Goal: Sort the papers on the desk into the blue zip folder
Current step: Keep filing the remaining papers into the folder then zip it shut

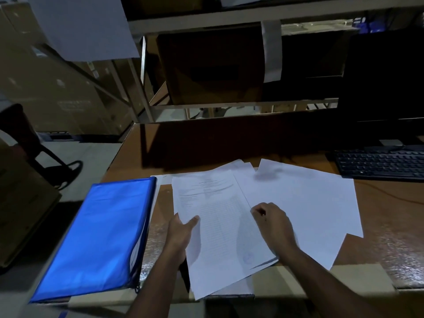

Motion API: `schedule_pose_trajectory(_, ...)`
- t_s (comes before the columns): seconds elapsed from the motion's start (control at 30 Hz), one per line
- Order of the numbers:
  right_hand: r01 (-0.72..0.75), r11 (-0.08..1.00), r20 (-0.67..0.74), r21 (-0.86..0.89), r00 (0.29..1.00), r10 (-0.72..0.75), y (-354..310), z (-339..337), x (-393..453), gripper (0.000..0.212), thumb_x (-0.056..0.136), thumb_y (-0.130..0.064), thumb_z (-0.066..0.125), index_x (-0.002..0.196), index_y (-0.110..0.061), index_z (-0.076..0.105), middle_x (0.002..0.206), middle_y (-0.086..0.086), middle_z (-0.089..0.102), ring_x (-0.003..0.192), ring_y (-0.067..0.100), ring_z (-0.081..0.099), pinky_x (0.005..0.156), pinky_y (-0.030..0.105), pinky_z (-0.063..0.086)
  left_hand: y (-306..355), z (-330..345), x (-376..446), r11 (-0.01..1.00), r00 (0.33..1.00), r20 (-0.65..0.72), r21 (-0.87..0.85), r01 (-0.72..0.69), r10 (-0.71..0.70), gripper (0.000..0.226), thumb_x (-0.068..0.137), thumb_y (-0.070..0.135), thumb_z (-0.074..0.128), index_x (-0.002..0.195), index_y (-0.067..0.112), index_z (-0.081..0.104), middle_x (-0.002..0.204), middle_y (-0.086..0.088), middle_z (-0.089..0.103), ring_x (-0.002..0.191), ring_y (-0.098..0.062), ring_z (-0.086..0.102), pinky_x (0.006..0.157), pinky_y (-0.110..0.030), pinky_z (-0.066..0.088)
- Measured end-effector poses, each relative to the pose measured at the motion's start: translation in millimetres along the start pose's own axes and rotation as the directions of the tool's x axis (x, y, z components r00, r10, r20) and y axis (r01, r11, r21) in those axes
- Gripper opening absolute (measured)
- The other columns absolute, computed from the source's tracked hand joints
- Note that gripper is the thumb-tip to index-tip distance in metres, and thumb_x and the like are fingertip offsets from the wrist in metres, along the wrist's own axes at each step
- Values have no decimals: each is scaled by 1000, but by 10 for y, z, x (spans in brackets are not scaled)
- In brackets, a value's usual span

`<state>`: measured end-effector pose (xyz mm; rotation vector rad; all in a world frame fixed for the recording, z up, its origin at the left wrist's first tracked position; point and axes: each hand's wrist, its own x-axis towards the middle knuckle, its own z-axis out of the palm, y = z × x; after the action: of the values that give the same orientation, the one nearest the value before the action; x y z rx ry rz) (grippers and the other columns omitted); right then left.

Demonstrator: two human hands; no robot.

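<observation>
A blue zip folder [98, 237] lies flat at the desk's left front, its zipper side facing right with white sheets showing inside. A printed sheet [218, 228] lies in front of me over a loose spread of blank white papers [309, 203]. My left hand [180, 235] pinches the printed sheet's left edge, thumb on top and fingers underneath. My right hand [274, 226] rests on the papers at the printed sheet's right edge with its fingers curled under; whether it grips a sheet is hidden.
A black keyboard [380, 164] and a dark monitor [385, 76] stand at the back right. Metal shelving with cardboard boxes [206, 65] rises behind the wooden desk [390, 249]. A chair [20, 134] sits on the floor at left.
</observation>
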<state>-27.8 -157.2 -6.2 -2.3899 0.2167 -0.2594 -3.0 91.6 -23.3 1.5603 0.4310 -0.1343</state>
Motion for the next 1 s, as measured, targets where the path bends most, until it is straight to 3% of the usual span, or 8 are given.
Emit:
schedule_pose_trajectory(0.1, 13, 995, -121, -101, 992, -26, 141, -67, 134, 38, 88, -36, 72, 122, -21, 63, 133, 5, 60, 117, 16, 55, 94, 28, 47, 1, -55, 13, 1000, 1000, 19, -26, 2, -1, 27, 101, 15, 67, 127, 19, 65, 116, 6, 72, 104, -15, 66, 82, -33, 53)
schedule_pose_trajectory(0.17, -5, 957, 42, -290, 999, 18, 277, -88, 226, 81, 82, -56, 71, 148, -18, 42, 159, 8, 33, 147, 26, 28, 118, 42, 26, -9, -120, 20, 1000, 1000, 12, -8, -24, 24, 23, 101, 15, 67, 122, 24, 64, 111, 10, 71, 103, -13, 65, 78, -30, 50)
schedule_pose_trajectory(0.27, 18, 940, 174, -341, 984, 45, 392, -84, 263, 100, 80, -71, 62, 156, -18, 25, 165, 6, 19, 153, 23, 13, 123, 43, 10, -2, -252, 54, 994, 994, -8, 29, -110, 110, 32, 100, 11, 67, 123, 32, 61, 112, 17, 68, 106, -8, 62, 83, -29, 48)
schedule_pose_trajectory(0.47, 54, 958, 45, -281, 998, -43, 293, -72, 180, 80, 82, -54, 73, 147, -20, 42, 147, -1, 51, 136, 19, 44, 111, 37, 34, -97, -447, 122, 989, 987, -73, -7, -145, 144, 59, 98, 6, 67, 149, 30, 49, 131, 10, 66, 120, -17, 61, 99, -40, 48)
schedule_pose_trajectory(0.63, 24, 963, 80, -269, 997, -2, 128, -51, 220, 81, 78, -46, 79, 147, -27, 40, 135, -1, 56, 126, 21, 49, 106, 40, 42, -140, -505, 163, 994, 992, -100, -67, -84, 77, 50, 98, 11, 69, 143, 28, 57, 133, 5, 69, 124, -25, 62, 108, -52, 48)
schedule_pose_trajectory(0.8, 10, 999, 91, -53, 996, -5, 67, -19, 255, 60, 79, -34, 81, 134, -28, 57, 111, -3, 53, 105, 16, 58, 84, 23, 53, -57, -437, 63, 987, 985, -70, 8, -159, 160, 63, 96, 4, 69, 149, 32, 49, 134, 10, 66, 123, -17, 61, 109, -47, 47)
schedule_pose_trajectory(0.9, 123, 982, -45, -147, 990, -130, 31, -56, 278, 32, 87, -17, 74, 118, -18, 71, 107, 1, 57, 99, 15, 57, 76, 18, 50, -43, -440, 34, 989, 987, -62, -14, -149, 148, 61, 97, 5, 69, 148, 32, 51, 134, 10, 67, 122, -16, 62, 107, -46, 49)
schedule_pose_trajectory(1.0, 153, 984, -273, -88, 947, -171, -9, -118, 355, 23, 90, -24, 71, 109, -11, 73, 119, 8, 66, 111, 21, 60, 91, 27, 51, -68, -479, 0, 984, 989, -127, -155, -91, 72, 40, 99, 8, 68, 136, 23, 61, 126, 1, 71, 114, -24, 67, 92, -42, 54)
